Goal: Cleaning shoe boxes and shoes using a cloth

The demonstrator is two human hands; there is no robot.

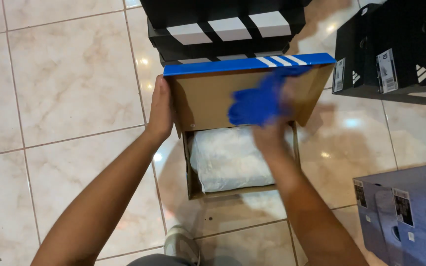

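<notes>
An open shoebox [198, 189] sits on the tiled floor [65, 98] at frame centre, long axis running up-frame, white wrapping paper [230, 160] inside. The left hand [159, 111] grips the raised lid [208, 96] at its left edge, fingers clamped on it. The right hand [272, 133] — blurred — holds a blue cloth-like thing [257, 103] just above the paper; finger closure unclear. Black boxes [223, 24] are stacked beyond.

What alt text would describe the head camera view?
A left hand holds up the blue-edged lid of an open cardboard shoebox while the blurred right hand grips something blue. White wrapping paper fills the box.
</notes>
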